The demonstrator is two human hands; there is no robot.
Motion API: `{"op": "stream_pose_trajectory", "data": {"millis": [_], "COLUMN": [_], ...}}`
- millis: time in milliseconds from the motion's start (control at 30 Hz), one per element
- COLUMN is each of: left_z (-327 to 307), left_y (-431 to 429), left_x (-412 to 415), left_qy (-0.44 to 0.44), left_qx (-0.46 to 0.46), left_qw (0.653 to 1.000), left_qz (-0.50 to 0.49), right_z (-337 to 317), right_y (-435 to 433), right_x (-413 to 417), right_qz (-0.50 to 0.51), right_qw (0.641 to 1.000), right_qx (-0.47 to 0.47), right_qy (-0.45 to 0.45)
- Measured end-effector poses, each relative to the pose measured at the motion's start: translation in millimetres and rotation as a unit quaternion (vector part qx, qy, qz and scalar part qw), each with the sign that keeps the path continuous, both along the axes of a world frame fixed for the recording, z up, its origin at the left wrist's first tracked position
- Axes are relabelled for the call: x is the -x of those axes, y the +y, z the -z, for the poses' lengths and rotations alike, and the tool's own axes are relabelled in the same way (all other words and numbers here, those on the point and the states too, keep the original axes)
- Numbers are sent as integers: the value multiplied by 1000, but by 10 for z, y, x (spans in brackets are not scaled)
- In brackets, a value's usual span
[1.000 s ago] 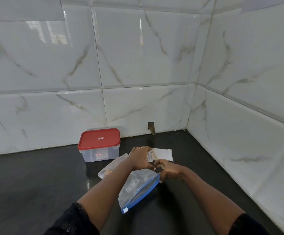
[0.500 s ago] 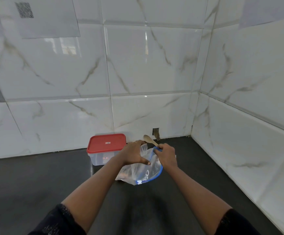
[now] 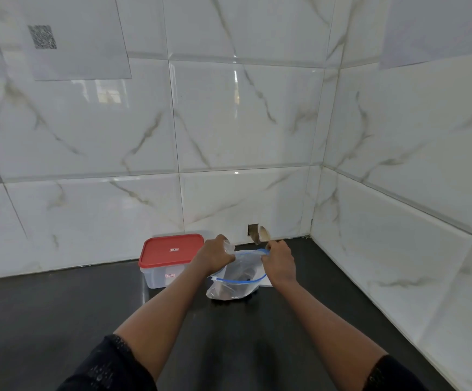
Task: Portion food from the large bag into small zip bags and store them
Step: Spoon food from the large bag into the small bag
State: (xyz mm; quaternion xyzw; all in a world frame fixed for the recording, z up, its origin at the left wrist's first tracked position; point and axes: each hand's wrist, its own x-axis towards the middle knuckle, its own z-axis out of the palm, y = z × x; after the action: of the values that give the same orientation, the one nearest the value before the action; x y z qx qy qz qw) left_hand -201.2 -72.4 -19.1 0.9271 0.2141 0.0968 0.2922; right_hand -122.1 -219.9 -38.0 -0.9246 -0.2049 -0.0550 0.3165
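One red-lidded container sits left on the dark counter, near the far wall. Just right of it, the left hand grips one side of the zip bag. The right hand pinches the bag's blue-edged right side, with a spoon tip showing above it.

A black-and-white QR code stood on the white paper sheet stuck to the tiled wall. The rectangular clear plastic box carried a small red front label, and its red plastic lid a small white-lettered lid label. From where I stood, both were too small to read.
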Motion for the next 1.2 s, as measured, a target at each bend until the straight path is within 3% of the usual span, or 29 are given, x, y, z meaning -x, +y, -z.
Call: {"op": "stream_pose_trajectory", "data": {"millis": [133,267,533,700,800,900,1067,1200], "left_z": [-68,-124,-138,113,177,167,149,144], "left_y": [56,138,131,90,85,80,43,-20], "left_x": [-101,-238,-351,-198,-124,-96,-111,-168], "left_qy": [-50,-74,-138,-59,-37,-30,-35,-56], "left_qx": [36,75,76,27,8,-8,7,64], "left_qw": [997,992,985,998,999,999,999,996], "left_qz": [-50,-71,-64,-3,24,36,18,-13], "right_z": [-51,-22,123,379,390,272,-75,-255], "right_y": [-30,15,110,26,-52,-159,-412,-573], "right_x": [21,66,74,150,203,164,57,132], "right_qz": [-9,-10,-22,-26,-9,7,1,-78], "right_qw": [997,995,999,997,999,996,996,991], "right_qx": [20,38,31,73,44,47,11,-22], "right_qy": [80,97,-12,29,13,-72,-90,-109]}}
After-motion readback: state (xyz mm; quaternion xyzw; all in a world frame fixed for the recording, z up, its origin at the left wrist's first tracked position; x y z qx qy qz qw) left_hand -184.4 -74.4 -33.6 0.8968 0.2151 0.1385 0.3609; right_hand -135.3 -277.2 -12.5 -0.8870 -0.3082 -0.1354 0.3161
